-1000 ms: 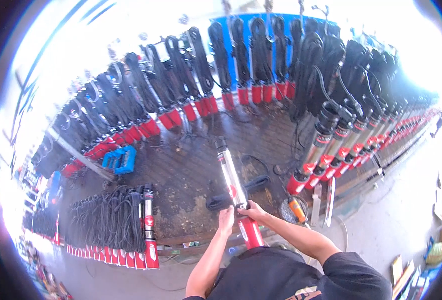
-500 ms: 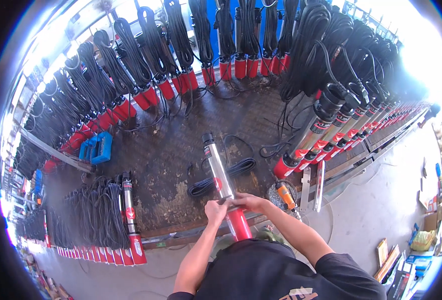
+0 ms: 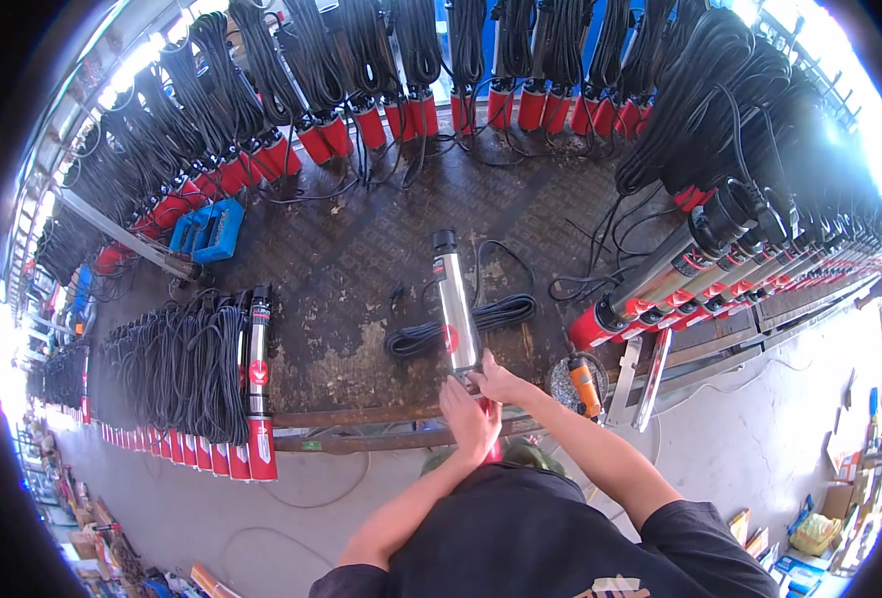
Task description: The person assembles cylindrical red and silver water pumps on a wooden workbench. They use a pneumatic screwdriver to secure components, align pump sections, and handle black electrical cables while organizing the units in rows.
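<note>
In front of me a submersible pump (image 3: 456,314), a steel tube with a black cap and a red end toward my body, lies tilted over the bench edge. My left hand (image 3: 471,423) is wrapped over the pump where steel meets red, covering much of the red end. At the same joint my right hand (image 3: 501,382) grips from the right, fingers curled against the tube. Behind the pump, on the bench, lies a coiled black cable (image 3: 506,311), partly hidden by the tube.
Several pumps with cable bundles (image 3: 416,50) stand along the bench's far side. More pumps (image 3: 695,264) fill the right, and another row (image 3: 260,374) the near left. A blue divided tray (image 3: 208,231) sits at left. An orange power tool (image 3: 586,387) rests by the right bench edge.
My left hand has turned and slid over the red end, its fingers now lying along the pump. The right hand stays at the joint. The whole view has shifted slightly.
</note>
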A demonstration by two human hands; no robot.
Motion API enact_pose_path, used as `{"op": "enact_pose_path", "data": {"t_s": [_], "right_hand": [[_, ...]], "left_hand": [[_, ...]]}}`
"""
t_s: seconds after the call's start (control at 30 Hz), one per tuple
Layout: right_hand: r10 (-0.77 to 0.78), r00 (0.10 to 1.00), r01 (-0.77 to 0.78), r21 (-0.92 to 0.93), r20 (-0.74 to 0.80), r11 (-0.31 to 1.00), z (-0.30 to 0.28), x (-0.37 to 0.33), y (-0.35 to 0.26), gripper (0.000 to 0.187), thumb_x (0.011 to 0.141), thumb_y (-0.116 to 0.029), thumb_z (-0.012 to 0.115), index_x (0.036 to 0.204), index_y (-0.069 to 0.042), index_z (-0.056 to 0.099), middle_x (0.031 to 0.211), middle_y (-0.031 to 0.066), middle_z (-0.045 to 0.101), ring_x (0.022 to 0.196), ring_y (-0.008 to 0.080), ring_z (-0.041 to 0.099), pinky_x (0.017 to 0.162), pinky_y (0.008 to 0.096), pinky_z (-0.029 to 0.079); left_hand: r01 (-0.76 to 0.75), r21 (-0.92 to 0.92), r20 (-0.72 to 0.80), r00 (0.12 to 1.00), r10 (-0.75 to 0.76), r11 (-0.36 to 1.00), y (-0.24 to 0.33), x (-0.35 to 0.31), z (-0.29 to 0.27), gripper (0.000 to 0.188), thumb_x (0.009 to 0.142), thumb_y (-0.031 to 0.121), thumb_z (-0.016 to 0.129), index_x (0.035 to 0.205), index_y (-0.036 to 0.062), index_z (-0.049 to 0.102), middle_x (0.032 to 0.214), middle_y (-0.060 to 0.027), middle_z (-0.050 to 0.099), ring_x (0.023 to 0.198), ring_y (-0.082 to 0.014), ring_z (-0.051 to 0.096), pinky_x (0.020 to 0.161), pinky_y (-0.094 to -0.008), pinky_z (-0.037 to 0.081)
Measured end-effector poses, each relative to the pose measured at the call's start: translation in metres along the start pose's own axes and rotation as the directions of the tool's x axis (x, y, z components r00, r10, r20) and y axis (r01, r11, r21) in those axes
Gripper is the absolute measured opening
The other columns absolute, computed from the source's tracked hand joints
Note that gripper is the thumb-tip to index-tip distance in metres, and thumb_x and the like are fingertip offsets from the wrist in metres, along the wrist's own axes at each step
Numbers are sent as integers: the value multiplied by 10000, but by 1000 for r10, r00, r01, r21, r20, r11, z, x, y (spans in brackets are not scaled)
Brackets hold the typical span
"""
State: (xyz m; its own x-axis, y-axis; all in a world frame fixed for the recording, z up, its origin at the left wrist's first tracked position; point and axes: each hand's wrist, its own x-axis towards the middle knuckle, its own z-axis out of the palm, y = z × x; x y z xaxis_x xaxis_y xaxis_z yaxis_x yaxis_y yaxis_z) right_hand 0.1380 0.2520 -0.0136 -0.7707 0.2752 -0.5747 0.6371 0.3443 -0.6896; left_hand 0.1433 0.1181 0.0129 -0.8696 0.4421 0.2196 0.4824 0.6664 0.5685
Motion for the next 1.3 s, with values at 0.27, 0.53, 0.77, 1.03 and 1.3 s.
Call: {"op": "enact_pose_path", "data": {"t_s": [0.27,0.53,0.77,1.03,1.3], "right_hand": [[-69,988,-31,624,135,781,-19,3,27,562,876,-315,779,1156,133,589,1018,103,701,883,176,666,771,336,556],[-345,923,369,135,-171,920,-17,5,29,499,913,-368,689,1095,94,642,874,211,705,827,222,687,755,363,543],[-328,945,317,306,-17,898,-28,5,17,440,927,-362,656,1050,60,644,809,116,680,678,177,657,630,325,542],[-232,888,120,-288,-397,950,-79,-51,32,405,876,-468,673,1068,-114,707,881,125,738,881,352,706,758,472,564],[-499,852,134,-858,-155,496,-80,-125,96,69,736,-152,661,798,-127,683,813,45,669,909,259,660,698,418,557]], "left_hand": [[-352,616,375,918,130,705,18,22,-9,752,804,373,649,1285,-188,506,1268,-368,567,1142,-488,561,1061,-601,326],[-482,523,455,856,248,703,13,34,1,456,864,310,605,1074,-86,689,1103,-309,680,946,-474,667,923,-608,412],[819,-332,858,468,-210,469,-62,95,-16,258,771,125,818,964,-27,737,887,-116,741,753,-202,714,700,-319,561],[788,-587,731,615,-295,187,-39,66,31,494,676,-18,800,1063,-36,494,917,-153,637,757,-257,681,665,-406,600],[790,-591,725,609,-323,163,-35,66,28,609,655,-29,813,1114,-35,413,922,-188,621,751,-304,680,661,-465,599]]}}
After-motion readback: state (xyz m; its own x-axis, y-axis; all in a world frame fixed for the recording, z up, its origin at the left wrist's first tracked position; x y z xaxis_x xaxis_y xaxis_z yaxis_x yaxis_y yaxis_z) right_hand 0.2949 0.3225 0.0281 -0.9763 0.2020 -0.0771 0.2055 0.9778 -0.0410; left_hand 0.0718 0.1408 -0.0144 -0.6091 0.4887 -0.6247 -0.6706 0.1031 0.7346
